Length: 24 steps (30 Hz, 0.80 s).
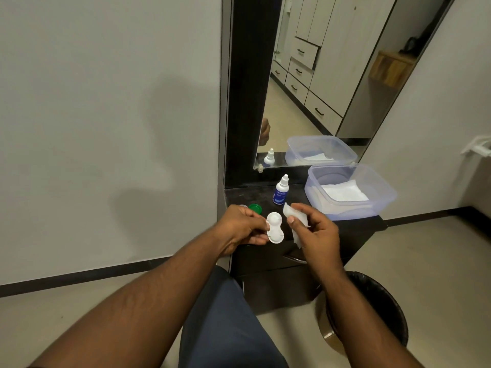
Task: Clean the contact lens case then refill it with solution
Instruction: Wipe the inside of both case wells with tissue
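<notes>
L hand (pixel 243 225) pinches the white contact lens case (pixel 275 227) by its left edge, fingers curled round it, holding it up in the air above the front of the dark cabinet top (pixel 353 225); the case shows as 2 round wells joined in a figure-8, seen w/ one well above the other. R hand (pixel 316 229) is just beside the case, to its right, not touching it, and grips a white tissue (pixel 289 211): the tissue is wrapped over the index finger w/ the thumb curled under it, and a loose end hangs below the palm. Can't tell if the wells are wet or dry. Behind the L hand a green cap (pixel 255 207) lies on the cabinet top; a 2nd greyish cap sits just left of it, mostly hidden by the knuckles. Solution bottle (pixel 280 191), white w/ a blue label and nozzle on, stands upright near the back, between the caps and a clear plastic container (pixel 382 197) w/ white tissues (pixel 345 192) inside. A mirror (pixel 332 75) behind reflects the bottle, the container and a wardrobe w/ drawers. On the floor to the right, by the R forearm, a bin w/ a black liner (pixel 382 301). Dark blue trousers (pixel 220 320) show btw the arms.
</notes>
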{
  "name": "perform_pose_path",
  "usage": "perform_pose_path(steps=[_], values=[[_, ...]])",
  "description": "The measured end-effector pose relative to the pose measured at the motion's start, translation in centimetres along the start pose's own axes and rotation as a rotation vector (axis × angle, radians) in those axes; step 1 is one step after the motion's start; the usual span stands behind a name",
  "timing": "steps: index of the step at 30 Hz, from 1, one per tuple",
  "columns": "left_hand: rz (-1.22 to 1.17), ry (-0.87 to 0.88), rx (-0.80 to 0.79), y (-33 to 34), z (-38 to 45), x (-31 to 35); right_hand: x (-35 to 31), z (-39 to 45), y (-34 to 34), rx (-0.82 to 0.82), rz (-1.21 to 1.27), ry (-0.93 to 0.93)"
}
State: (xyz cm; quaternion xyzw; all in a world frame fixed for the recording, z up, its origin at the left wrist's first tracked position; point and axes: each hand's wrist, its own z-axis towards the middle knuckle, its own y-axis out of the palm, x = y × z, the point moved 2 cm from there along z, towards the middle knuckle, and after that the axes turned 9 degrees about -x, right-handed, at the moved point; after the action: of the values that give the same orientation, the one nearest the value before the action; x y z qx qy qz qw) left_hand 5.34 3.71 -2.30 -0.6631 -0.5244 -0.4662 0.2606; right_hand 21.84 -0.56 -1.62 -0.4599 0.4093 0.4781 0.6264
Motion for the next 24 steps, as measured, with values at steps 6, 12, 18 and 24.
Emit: perform_pose_path(steps=[6, 12, 18, 24], values=[[-0.002, -0.002, 0.037, 0.0, 0.4, -0.2, 1.4, -0.7, 0.0, -0.121, -0.236, 0.041], [0.052, 0.058, 0.073, 0.0, 0.5, -0.6, 1.1, -0.6, 0.9, -0.144, -0.568, -0.093], [0.11, 0.112, 0.091, 0.2, 0.2, -0.7, 0.8, -0.2, 1.1, -0.214, -0.81, -0.209], [0.123, 0.085, 0.057, 0.0, 0.1, -0.6, 0.2, -0.3, 1.9, -0.346, -0.914, -0.268]])
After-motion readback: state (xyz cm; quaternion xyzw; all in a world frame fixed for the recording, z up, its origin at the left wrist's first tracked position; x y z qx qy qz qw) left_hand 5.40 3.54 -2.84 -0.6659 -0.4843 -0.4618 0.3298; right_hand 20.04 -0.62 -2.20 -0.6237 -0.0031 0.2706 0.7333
